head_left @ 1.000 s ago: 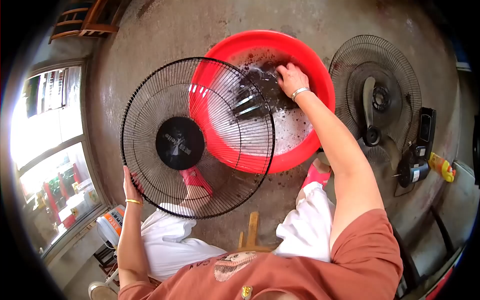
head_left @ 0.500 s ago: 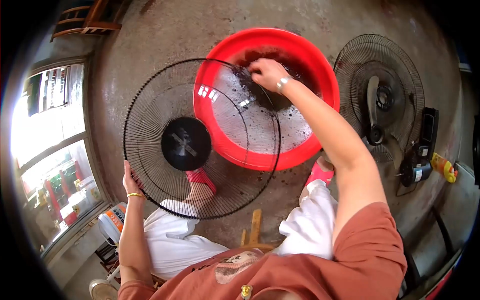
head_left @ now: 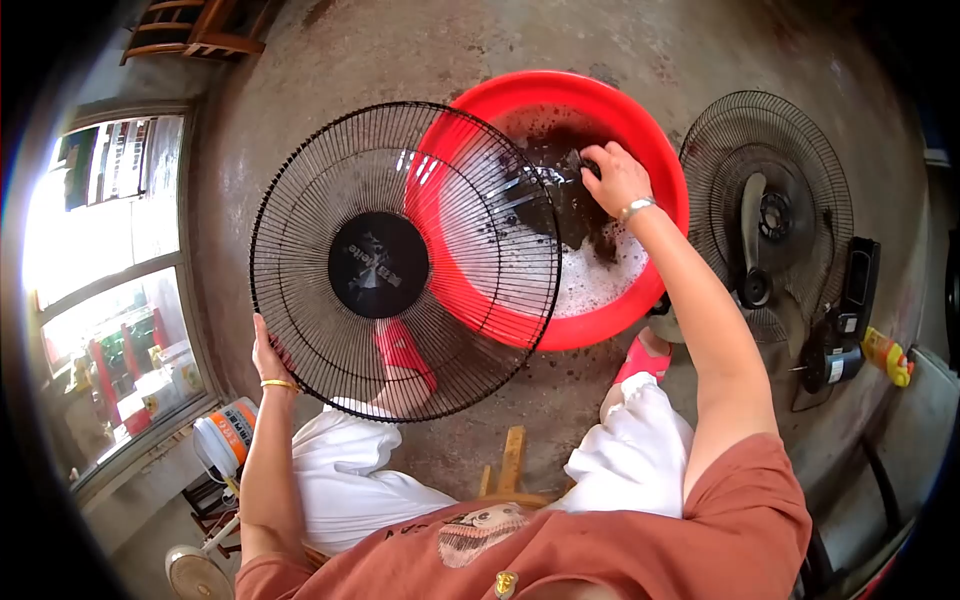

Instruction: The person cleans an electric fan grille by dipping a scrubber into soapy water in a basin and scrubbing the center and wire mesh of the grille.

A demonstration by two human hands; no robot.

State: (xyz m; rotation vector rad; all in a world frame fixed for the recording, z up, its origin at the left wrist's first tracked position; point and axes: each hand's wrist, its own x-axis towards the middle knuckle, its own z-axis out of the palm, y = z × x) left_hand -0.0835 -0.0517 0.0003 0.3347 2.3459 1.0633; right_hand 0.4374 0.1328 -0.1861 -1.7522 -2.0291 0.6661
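Note:
A round black wire fan guard (head_left: 378,264) with a solid centre disc is held tilted up on the left. My left hand (head_left: 268,357) grips its lower left rim, thumb and fingers on the edge. The guard's right side overlaps a red basin (head_left: 548,88) of dark, foamy water (head_left: 560,205). Over the water on the basin's right side is my right hand (head_left: 615,180), its fingers curled together. A small dark thing shows at those fingertips; its kind is unclear.
A partly dismantled fan (head_left: 765,175) with its rear guard and blades lies on the floor at right, near black parts (head_left: 832,345) and a yellow-red packet (head_left: 888,355). A white-orange bucket (head_left: 228,437) stands at lower left. A wooden chair (head_left: 205,40) is at upper left.
My right hand has moved right and slightly down across the water. The guard has turned to face the camera more. Foam has shifted, showing more dark water.

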